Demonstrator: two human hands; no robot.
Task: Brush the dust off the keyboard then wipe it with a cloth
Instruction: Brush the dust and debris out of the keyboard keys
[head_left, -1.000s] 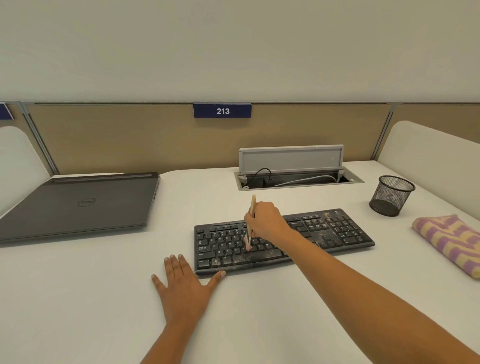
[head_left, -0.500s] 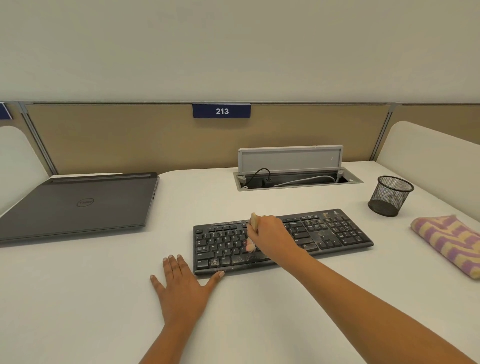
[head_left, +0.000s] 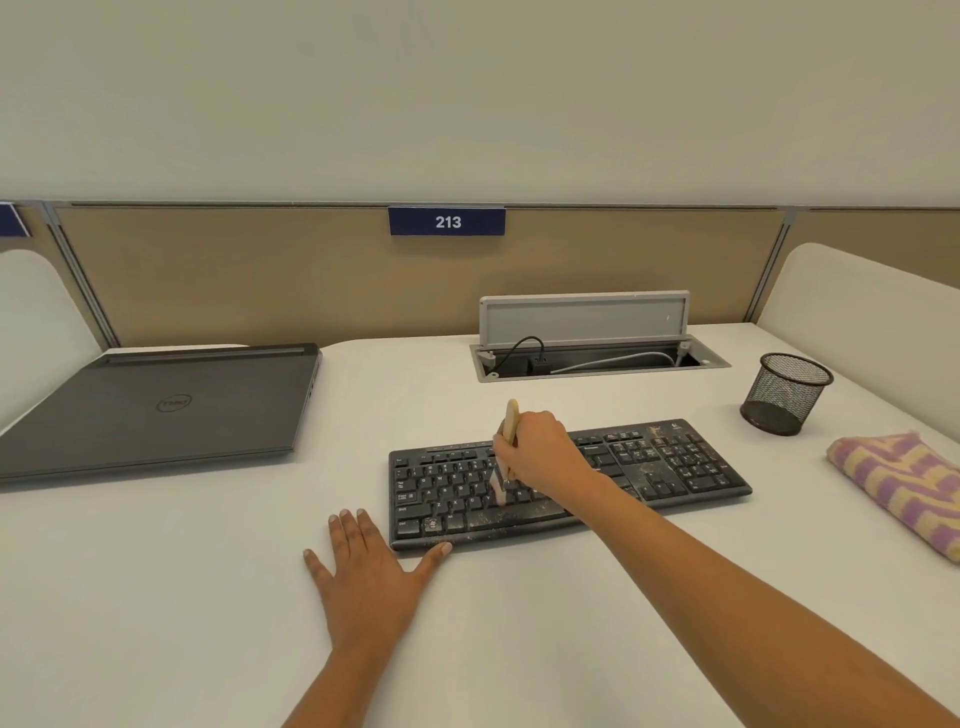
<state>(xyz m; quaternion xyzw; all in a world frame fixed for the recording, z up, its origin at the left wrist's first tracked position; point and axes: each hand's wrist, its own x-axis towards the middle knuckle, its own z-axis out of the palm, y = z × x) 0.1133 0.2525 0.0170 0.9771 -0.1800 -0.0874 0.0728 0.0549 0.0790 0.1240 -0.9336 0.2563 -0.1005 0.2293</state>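
A black keyboard (head_left: 675, 467) lies on the white desk, with pale dust specks along its front rows and near the number pad. My right hand (head_left: 540, 452) grips a small brush (head_left: 506, 457) with a light wooden handle, held nearly upright, bristles down on the middle keys. My left hand (head_left: 369, 571) lies flat on the desk at the keyboard's front left corner, fingers spread, thumb touching the keyboard's front edge. A folded purple and yellow cloth (head_left: 904, 483) lies at the right edge of the desk.
A closed dark laptop (head_left: 156, 410) sits at the left. A black mesh pen cup (head_left: 784, 392) stands right of the keyboard. Behind it is an open cable box (head_left: 597, 353) with cords, then a tan partition.
The brush tipped low over the keys half a second ago and now stands upright again. The left hand has stayed put.
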